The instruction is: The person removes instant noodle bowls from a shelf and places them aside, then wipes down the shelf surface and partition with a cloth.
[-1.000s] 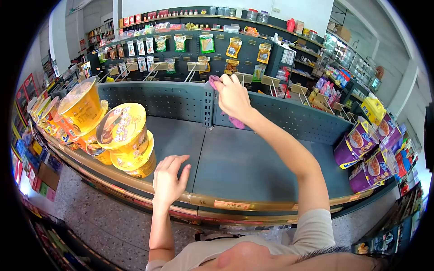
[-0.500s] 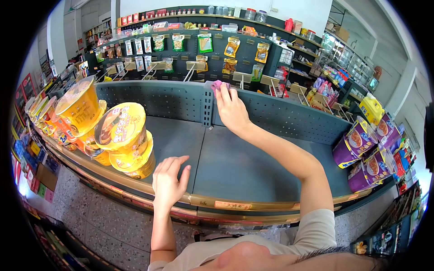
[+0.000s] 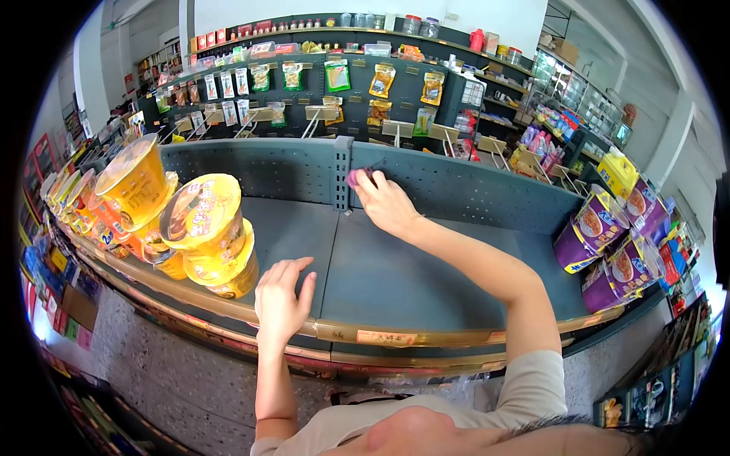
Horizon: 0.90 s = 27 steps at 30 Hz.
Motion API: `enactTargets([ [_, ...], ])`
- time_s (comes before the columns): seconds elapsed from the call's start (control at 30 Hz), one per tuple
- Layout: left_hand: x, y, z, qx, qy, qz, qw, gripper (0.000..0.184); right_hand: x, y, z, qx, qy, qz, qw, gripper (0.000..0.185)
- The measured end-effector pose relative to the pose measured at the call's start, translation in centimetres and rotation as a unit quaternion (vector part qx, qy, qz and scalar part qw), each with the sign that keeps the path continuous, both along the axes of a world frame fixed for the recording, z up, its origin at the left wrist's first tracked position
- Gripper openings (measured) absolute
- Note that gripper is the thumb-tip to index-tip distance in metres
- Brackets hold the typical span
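Observation:
My right hand (image 3: pixel 386 204) is closed on a pink cloth (image 3: pixel 353 178), pressing it against the perforated back panel (image 3: pixel 449 191) just right of the slotted upright post (image 3: pixel 342 171). Much of the cloth is hidden under my fingers. Near the shelf's front edge, my left hand (image 3: pixel 281 300) holds nothing, its fingers stretched and the thumb apart. To its left, yellow instant noodle tubs (image 3: pixel 204 213) stand stacked on the dark grey shelf (image 3: pixel 411 281).
Purple noodle tubs (image 3: pixel 601 220) are stacked at the shelf's right end, by a yellow jug (image 3: pixel 617 175). A price rail (image 3: pixel 388 337) runs along the front edge. Behind the panel, metal hooks (image 3: pixel 315 118) stick out below hanging snack packets (image 3: pixel 337 76).
My right hand has moved the pink cloth down from the top edge of the back panel to its face, beside the post. The left hand stays almost where it was.

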<state>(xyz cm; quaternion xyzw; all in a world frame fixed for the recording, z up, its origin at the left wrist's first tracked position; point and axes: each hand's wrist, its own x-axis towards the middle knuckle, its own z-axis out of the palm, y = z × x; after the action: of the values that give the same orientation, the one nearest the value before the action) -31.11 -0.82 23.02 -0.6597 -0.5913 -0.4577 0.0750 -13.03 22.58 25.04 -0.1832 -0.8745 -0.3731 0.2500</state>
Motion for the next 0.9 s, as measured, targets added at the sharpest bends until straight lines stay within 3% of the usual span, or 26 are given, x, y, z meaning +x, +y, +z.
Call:
enactTargets([
  [0.1,0.0,-0.1,0.2,0.009,0.005,-0.006,1.0,0.021,0.2,-0.4,0.1,-0.111,0.054,0.05,0.991,0.023],
  [0.23,-0.2,-0.2,0.2,0.007,0.004,-0.008,1.0,0.02,0.7,-1.6,5.3,-0.099,0.176,0.066,0.977,0.033],
  [0.33,0.0,-0.1,0.1,0.0,-0.007,-0.004,1.0,0.019,-0.6,0.4,7.9,-0.07,0.192,0.043,0.978,0.024],
  [0.53,-0.1,-0.2,0.1,0.005,0.001,0.002,1.0,0.019,-2.0,2.2,8.5,-0.037,0.057,-0.034,0.997,0.017],
  [0.9,0.1,-0.1,0.2,0.0,-0.005,-0.002,1.0,0.019,5.5,0.9,8.8,0.027,-0.005,-0.131,0.991,0.015],
])
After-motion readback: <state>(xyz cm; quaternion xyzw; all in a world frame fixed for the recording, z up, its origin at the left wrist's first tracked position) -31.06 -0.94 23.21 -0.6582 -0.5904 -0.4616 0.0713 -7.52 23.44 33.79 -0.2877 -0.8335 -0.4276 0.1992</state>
